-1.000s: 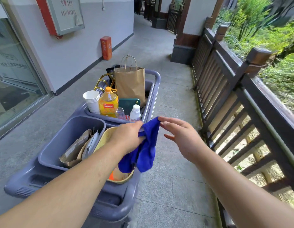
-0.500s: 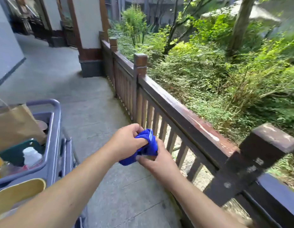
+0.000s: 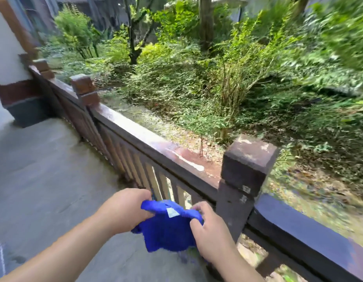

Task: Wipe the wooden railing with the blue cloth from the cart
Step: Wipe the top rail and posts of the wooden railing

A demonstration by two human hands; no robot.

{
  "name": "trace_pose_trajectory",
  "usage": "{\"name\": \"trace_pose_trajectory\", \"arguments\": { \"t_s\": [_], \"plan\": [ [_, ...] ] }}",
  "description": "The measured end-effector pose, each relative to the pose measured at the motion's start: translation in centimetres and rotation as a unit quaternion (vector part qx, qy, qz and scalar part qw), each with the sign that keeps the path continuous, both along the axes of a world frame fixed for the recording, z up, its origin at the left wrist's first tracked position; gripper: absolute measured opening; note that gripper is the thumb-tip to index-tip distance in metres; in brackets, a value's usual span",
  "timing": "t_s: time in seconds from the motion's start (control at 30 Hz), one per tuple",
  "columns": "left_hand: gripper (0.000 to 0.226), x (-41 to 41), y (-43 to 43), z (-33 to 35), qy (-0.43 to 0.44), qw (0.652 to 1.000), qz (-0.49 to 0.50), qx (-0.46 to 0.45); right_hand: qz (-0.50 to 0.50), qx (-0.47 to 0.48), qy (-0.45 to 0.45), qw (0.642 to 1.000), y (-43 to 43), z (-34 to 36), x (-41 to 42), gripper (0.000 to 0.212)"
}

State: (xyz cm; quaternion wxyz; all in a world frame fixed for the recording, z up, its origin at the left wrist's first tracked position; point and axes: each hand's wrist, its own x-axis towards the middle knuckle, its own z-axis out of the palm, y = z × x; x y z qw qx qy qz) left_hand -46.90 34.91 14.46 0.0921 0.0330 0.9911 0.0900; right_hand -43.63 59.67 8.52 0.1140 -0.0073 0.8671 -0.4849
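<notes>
The blue cloth is gripped by the left hand and right hand. It is held spread just beside the wooden railing, apart from it.

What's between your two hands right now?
In the head view, the blue cloth with a white tag, stretched between left hand and right hand.

Outdoor walkway beside a garden

Grey paved floor at left, a white pillar with dark base, sunlit green shrubs and tree trunks beyond.
</notes>
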Motion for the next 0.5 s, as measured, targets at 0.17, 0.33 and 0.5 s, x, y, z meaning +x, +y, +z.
{"name": "trace_pose_trajectory", "arguments": {
  "t_s": [0.17,0.33,0.5],
  "plan": [
    [0.009,-4.8,1.3,-1.2,0.000,0.994,0.035,0.099,-0.009,0.012,0.035,0.999,0.1,-2.5,-3.3,0.020],
    [0.006,-10.2,2.2,-1.4,0.092,0.987,0.056,0.122,-0.087,-0.007,0.051,0.995,-0.7,-3.1,-7.4,0.010],
    [0.016,-17.9,3.2,-1.2,0.115,0.973,0.042,0.195,-0.192,-0.077,0.017,0.978,-2.6,-2.0,-12.3,0.015]
  ]
}}
